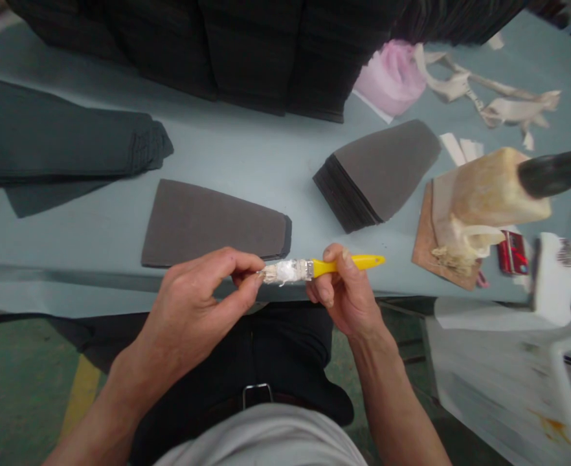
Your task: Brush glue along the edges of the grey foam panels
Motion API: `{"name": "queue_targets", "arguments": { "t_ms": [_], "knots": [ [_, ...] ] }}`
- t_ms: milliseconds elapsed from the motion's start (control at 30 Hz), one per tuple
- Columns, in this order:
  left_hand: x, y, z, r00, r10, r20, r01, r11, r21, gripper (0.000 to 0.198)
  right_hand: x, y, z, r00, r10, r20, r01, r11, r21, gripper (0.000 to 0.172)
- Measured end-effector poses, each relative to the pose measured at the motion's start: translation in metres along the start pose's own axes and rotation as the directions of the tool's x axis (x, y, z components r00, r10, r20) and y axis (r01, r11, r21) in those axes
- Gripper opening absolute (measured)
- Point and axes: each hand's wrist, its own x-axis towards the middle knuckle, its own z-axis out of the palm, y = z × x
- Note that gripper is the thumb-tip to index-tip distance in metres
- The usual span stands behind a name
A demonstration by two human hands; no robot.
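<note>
Pinching the bristle ends of a yellow brush (317, 268) in the head view: L hand (193, 304) has thumb + index closed on the tips. R hand (346, 288) grips the handle, thumb one side, fingers clamped on the other. Brush lies approx. level, bristles to the L, handle end to the R, over the tbl (300, 175) near its front edge; ferrule caked w/ white stuff.

Just beyond L hand: low gray stack (212, 223). Further R, thicker gray stack (387, 168), set at an angle. Far L, dark cloth pile (62, 139). Tall black stacks (251, 58) along the back, w/ pink roll (397, 77) + pale scraps (513, 110) to their R. R end: crusty off-white container (489, 188) w/ dark bar in front of it, on/over brown board (422, 239) (contact unclear); red item (513, 252) just beside.
</note>
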Motion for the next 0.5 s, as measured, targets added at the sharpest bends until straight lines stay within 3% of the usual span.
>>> {"name": "queue_targets", "arguments": {
  "t_ms": [300, 500],
  "knots": [
    [-0.003, 0.003, -0.001, 0.998, -0.046, -0.048, 0.047, 0.999, 0.014, 0.013, -0.004, -0.001, -0.007, 0.997, -0.06, 0.057, 0.064, 0.995, -0.07, 0.043],
    [-0.004, 0.003, -0.003, 0.978, -0.151, -0.146, 0.166, 0.981, 0.102, 0.014, -0.013, 0.0, 0.012, 0.976, -0.17, 0.133, 0.188, 0.972, -0.138, 0.036]
  ]
}}
